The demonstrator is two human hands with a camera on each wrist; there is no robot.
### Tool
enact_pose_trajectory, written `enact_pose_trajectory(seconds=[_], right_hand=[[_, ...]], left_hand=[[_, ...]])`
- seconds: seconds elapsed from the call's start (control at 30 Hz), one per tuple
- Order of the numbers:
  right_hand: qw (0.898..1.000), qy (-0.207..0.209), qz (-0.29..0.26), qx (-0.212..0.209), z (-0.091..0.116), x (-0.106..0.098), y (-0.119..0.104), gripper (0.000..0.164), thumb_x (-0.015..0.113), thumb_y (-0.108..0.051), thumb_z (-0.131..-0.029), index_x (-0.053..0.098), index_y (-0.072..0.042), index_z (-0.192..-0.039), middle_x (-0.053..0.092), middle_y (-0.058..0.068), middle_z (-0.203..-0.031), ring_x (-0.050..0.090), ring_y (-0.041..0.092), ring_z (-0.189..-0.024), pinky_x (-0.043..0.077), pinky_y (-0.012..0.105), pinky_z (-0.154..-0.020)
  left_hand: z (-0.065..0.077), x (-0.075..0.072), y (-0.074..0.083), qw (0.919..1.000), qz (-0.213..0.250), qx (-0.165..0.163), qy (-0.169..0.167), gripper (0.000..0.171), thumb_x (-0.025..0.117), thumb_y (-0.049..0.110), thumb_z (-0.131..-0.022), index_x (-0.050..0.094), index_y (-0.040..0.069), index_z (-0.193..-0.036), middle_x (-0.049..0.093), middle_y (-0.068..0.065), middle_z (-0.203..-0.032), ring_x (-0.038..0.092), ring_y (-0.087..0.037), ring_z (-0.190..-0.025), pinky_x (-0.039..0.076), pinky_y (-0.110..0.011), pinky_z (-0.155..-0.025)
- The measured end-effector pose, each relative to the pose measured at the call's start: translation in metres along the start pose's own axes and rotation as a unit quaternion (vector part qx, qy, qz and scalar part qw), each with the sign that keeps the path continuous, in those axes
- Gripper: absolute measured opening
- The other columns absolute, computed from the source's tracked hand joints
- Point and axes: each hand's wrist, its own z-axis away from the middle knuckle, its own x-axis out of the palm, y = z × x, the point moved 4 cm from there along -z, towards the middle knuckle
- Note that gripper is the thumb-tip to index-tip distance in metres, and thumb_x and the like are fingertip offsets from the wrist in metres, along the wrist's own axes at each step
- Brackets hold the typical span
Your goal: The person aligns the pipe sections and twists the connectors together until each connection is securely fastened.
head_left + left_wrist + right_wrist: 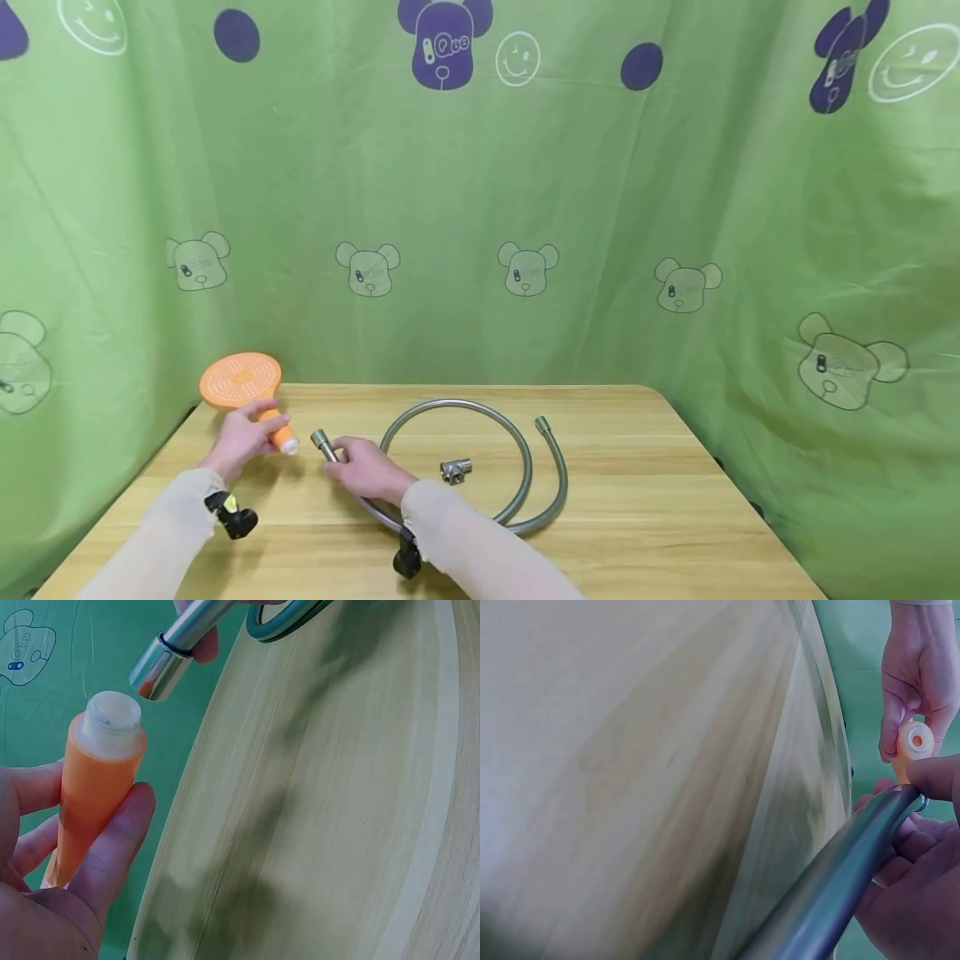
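My left hand [242, 435] grips the handle of an orange shower head [242, 379], its round perforated face turned up. In the left wrist view the handle's white threaded end [112, 720] points toward the hose. My right hand [369, 471] pinches a grey metal shower hose [832, 877] just behind one end. That end carries a shiny metal connector [161, 669], held close to the white thread with a small gap between them. From the right hand the hose loops over the table to its other end [542, 425].
A small chrome tee fitting [455, 470] lies inside the hose loop on the wooden table [645, 500]. Behind and beside the table hangs a green curtain [450, 333] with bear prints. Each wrist wears a small black camera.
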Motion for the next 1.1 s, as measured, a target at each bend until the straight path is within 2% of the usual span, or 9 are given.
enact_pose_trajectory(seconds=[0.27, 0.4, 0.63, 0.9, 1.1], right_hand=[[0.999, 0.010, -0.043, 0.002, -0.004, 0.000, -0.002, 0.033, 0.068, -0.009, -0.091, 0.064, -0.004, -0.123, 0.060, -0.003, -0.077, 0.052, 0.009, -0.061, 0.045, 0.021, -0.052], [0.997, 0.020, -0.069, 0.004, -0.006, 0.000, -0.005, 0.026, 0.069, -0.006, -0.091, 0.065, -0.003, -0.116, 0.064, -0.002, -0.084, 0.057, 0.010, -0.067, 0.049, 0.021, -0.056], [0.997, 0.027, -0.072, 0.009, -0.006, 0.001, -0.008, 0.021, 0.070, -0.007, -0.092, 0.065, -0.006, -0.112, 0.066, -0.004, -0.087, 0.057, 0.008, -0.071, 0.049, 0.021, -0.060], [0.996, 0.030, -0.080, 0.021, -0.008, 0.002, -0.009, 0.037, 0.066, -0.007, -0.089, 0.064, -0.007, -0.126, 0.061, -0.001, -0.083, 0.054, 0.011, -0.066, 0.048, 0.024, -0.055], [0.994, 0.041, -0.098, 0.026, -0.012, 0.001, -0.010, 0.021, 0.066, -0.019, -0.096, 0.066, -0.009, -0.114, 0.067, 0.007, -0.083, 0.058, 0.015, -0.066, 0.046, 0.024, -0.053]], left_hand=[[0.000, 0.001, 0.000, 1.0000, -0.003, 0.004, -0.002, 0.066, 0.063, 0.016, -0.100, 0.030, -0.006, -0.152, 0.049, -0.038, -0.131, 0.069, -0.014, -0.080, 0.062, -0.029, -0.075], [0.001, 0.002, 0.001, 0.9999, -0.004, 0.010, -0.001, 0.067, 0.064, 0.016, -0.099, 0.030, -0.006, -0.153, 0.047, -0.039, -0.133, 0.069, -0.014, -0.081, 0.062, -0.030, -0.075], [0.005, 0.002, 0.001, 0.9998, -0.012, 0.010, 0.008, 0.066, 0.062, 0.016, -0.100, 0.030, -0.006, -0.153, 0.046, -0.040, -0.133, 0.068, -0.013, -0.080, 0.062, -0.029, -0.074], [0.005, 0.001, 0.004, 0.9998, -0.012, 0.016, 0.008, 0.066, 0.063, 0.017, -0.100, 0.030, -0.005, -0.153, 0.047, -0.037, -0.132, 0.069, -0.013, -0.082, 0.062, -0.029, -0.077], [0.004, 0.002, 0.006, 0.9997, -0.009, 0.018, 0.013, 0.065, 0.063, 0.016, -0.100, 0.032, -0.006, -0.152, 0.045, -0.039, -0.134, 0.069, -0.013, -0.082, 0.062, -0.028, -0.076]])
